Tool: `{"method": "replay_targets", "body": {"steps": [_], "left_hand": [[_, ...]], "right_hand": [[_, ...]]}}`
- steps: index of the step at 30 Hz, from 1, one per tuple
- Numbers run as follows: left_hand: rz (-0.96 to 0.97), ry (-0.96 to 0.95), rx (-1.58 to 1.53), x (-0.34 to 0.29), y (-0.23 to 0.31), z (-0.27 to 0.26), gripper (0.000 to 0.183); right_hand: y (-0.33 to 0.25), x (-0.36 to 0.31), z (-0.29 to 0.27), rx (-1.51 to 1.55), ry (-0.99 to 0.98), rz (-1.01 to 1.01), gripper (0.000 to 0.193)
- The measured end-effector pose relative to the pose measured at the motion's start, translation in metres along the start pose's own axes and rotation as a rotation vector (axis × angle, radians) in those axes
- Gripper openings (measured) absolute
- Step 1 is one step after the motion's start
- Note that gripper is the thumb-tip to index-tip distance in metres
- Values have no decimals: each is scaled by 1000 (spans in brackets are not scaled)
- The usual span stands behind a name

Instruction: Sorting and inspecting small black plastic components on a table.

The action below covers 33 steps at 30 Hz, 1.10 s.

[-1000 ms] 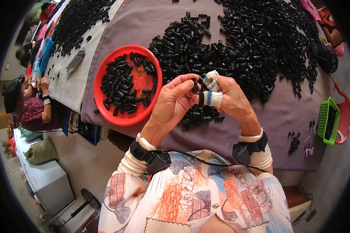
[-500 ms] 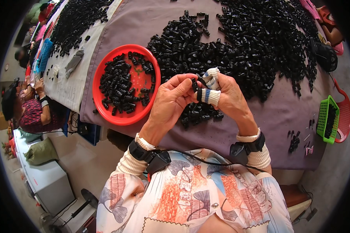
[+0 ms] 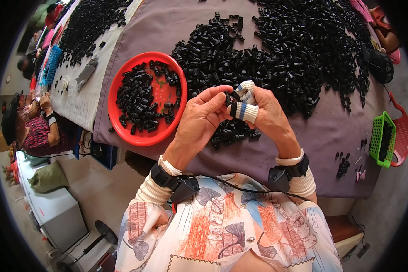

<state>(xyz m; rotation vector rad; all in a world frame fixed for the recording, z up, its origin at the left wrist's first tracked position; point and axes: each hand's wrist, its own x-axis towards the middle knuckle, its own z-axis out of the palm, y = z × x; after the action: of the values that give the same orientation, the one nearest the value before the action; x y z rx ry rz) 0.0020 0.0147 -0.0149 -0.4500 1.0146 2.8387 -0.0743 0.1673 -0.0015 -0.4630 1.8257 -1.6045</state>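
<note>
In front of my chest, my left hand point(image 3: 197, 120) is closed, thumb and forefinger pinching a small black plastic part point(image 3: 230, 98). My right hand point(image 3: 271, 111) meets it from the other side, fingers bent in on the same part. White knitted finger covers point(image 3: 246, 111) with blue stripes and dark ends wrap the right thumb and a finger. Much of the part is hidden by the fingers. Beyond both hands spreads a big heap of similar black parts point(image 3: 276, 68). A red round tray point(image 3: 183, 77) with more of them sits to the left.
A mauve cloth point(image 3: 299, 154) covers the table. At the right edge are a green basket point(image 3: 375, 144) with black parts and a red basket point(image 3: 402, 136). A few loose parts point(image 3: 342, 165) lie near them. At the left, a co-worker point(image 3: 38, 129) sits by another table.
My hands stay in nearly the same place, with the black part turned slightly between the fingers. The right fingertips have shifted a little.
</note>
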Motion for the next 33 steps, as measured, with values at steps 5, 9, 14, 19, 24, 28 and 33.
{"method": "replay_targets", "body": {"steps": [5,9,14,19,24,28,33], "left_hand": [[-20,-28,-55,-1,2,-4,22],[-28,38,-16,-2,2,3,21],[-18,40,-7,-4,3,4,20],[-16,38,3,-3,3,1,20],[-15,39,22,-5,5,3,21],[-16,39,34,-4,5,2,21],[-11,57,79,-4,5,0,21]], "right_hand": [[-2,1,-3,-108,-104,-25,35],[-4,3,-2,-138,-121,-44,36],[-3,7,-2,-245,-144,-101,43],[-5,7,-1,-265,-155,-86,42],[-4,8,0,-261,-177,-77,40],[-1,9,2,-241,-184,-144,37],[10,11,5,-295,-148,-236,36]]}}
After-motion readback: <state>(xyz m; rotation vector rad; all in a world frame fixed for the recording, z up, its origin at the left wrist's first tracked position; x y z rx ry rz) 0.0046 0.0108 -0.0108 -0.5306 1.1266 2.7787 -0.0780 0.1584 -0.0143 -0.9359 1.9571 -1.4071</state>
